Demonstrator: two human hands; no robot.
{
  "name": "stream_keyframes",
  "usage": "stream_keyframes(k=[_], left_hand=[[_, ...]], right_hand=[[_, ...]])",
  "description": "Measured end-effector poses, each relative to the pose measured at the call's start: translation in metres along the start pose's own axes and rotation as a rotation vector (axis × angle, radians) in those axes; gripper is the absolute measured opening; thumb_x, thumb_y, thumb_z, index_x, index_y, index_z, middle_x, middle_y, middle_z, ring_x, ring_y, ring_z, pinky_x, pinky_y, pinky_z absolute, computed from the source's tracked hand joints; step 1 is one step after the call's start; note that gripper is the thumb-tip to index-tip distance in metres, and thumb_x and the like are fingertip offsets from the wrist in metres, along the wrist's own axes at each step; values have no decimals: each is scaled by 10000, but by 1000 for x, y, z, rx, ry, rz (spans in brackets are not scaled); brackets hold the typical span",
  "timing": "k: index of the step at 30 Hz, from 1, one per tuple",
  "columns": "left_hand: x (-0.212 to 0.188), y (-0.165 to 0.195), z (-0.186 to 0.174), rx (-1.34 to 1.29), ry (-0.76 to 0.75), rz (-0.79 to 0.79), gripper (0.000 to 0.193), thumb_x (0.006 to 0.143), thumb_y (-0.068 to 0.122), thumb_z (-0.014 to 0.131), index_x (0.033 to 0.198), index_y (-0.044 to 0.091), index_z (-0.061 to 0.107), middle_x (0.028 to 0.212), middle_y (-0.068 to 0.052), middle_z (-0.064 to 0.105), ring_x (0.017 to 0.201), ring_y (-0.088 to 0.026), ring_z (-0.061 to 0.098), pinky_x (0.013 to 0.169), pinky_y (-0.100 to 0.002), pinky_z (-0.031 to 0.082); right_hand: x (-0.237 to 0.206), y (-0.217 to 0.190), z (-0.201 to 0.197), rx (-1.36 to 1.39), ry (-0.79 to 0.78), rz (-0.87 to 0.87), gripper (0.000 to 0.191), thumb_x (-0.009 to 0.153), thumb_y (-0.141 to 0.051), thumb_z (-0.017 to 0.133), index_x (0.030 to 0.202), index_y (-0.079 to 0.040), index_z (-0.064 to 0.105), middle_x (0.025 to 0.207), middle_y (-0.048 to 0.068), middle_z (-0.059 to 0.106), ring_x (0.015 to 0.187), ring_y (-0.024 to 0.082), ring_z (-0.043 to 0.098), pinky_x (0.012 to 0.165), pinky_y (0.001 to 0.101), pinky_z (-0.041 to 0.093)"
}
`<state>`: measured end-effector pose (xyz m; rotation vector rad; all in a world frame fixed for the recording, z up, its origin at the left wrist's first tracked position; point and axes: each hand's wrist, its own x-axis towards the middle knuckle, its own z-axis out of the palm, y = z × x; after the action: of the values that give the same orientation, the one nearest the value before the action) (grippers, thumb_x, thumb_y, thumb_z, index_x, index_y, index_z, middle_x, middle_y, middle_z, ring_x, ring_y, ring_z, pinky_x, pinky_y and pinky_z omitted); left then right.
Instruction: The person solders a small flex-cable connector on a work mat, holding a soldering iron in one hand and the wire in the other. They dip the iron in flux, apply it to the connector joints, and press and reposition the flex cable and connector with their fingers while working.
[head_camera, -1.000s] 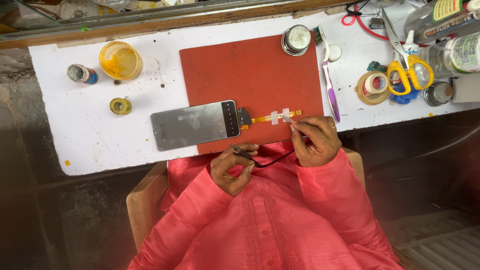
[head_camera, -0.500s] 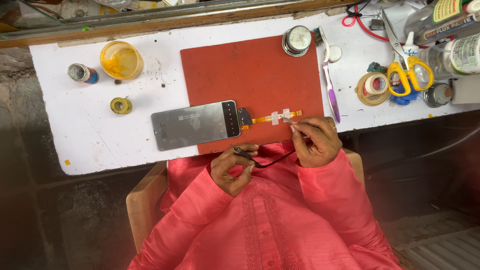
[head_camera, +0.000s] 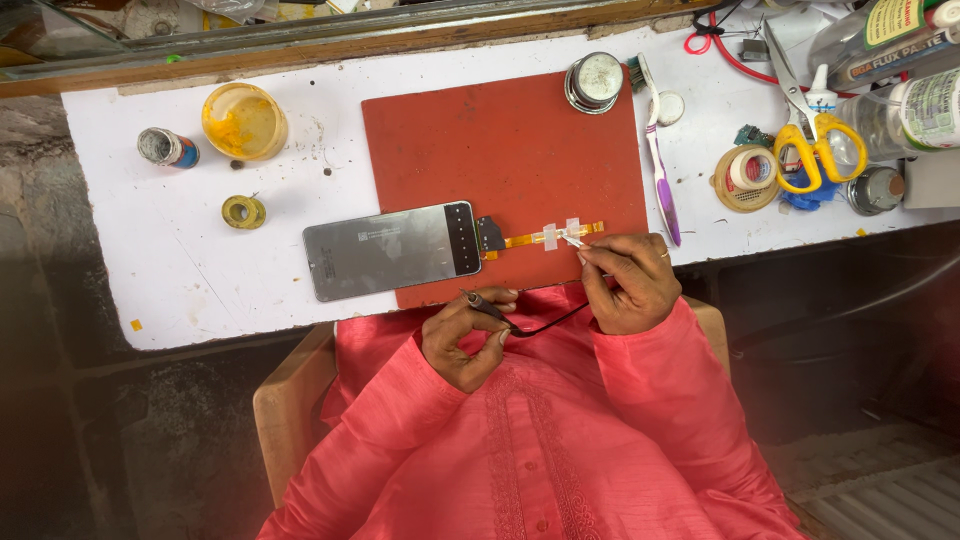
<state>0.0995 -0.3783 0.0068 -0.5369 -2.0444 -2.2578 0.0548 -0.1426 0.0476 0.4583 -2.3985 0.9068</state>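
mostly silver phone panel (head_camera: 390, 250), orange flex ribbon (head_camera: 545, 238) seemingly taped.

Even, bright daylight-type light on the white tabletop (head_camera: 180, 260), no harsh shadows. Soft glare on the silver phone back (head_camera: 385, 250) and round metal tin (head_camera: 594, 80). Centre sharp. Left and lower corners fall off dark and murky, detail under the tabletop lost. Slight wide-angle bend along the top edge.

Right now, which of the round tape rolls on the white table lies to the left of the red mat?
The small yellow tape roll, alone below the yellow bowl. The bigger beige roll lies right of the red mat, beside the scissors.
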Motion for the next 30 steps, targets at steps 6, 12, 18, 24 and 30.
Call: stream_keyframes(k=[6, 12, 18, 24, 30], left_hand=[[0, 0, 0, -4, 2, 0, 177, 832, -137, 644, 947, -2, 634, 1241, -240, 685, 1084, -273, 753, 916, -342, 649], [0, 0, 0, -4, 4, 6, 178, 829, -135, 640, 947, -2, 635, 1237, -239, 689, 1083, -276, 755, 919, -345, 648], [0, -1, 0, -7, -5, 7, 184, 828, -139, 631, 950, -1, 634, 1248, -240, 684, 1083, -277, 754, 918, -346, 648], [0, -1, 0, -10, -2, 5, 187, 826, -138, 634, 951, 1, 638, 1247, -239, 684, 1086, -277, 753, 916, -345, 647], [0, 0, 0, -7, -2, -2, 186, 830, -138, 642, 952, 3, 634, 1247, -237, 686, 1079, -268, 754, 914, -340, 644]], right_hand=[[-4, -1, -3, -21, -15, 6, 252, 772, 101, 790, 953, -72, 757, 974, 32, 700, 849, 179, 605, 739, 308, 491], [-2, -3, -1, 50, 12, 56, 243, 810, 103, 810, 981, -61, 754, 986, 37, 689, 844, 170, 604, 688, 276, 499], [2, -3, -2, -8, 7, -15, 270, 758, 118, 770, 958, -63, 751, 963, 46, 698, 836, 189, 622, 724, 325, 495], [1, -3, -2, 41, 8, 2, 265, 767, 120, 779, 965, -53, 745, 971, 50, 696, 853, 182, 642, 740, 328, 492], [-1, -3, -2, 51, 32, 35, 258, 806, 119, 790, 991, -55, 742, 998, 47, 690, 898, 193, 636, 763, 299, 529]])
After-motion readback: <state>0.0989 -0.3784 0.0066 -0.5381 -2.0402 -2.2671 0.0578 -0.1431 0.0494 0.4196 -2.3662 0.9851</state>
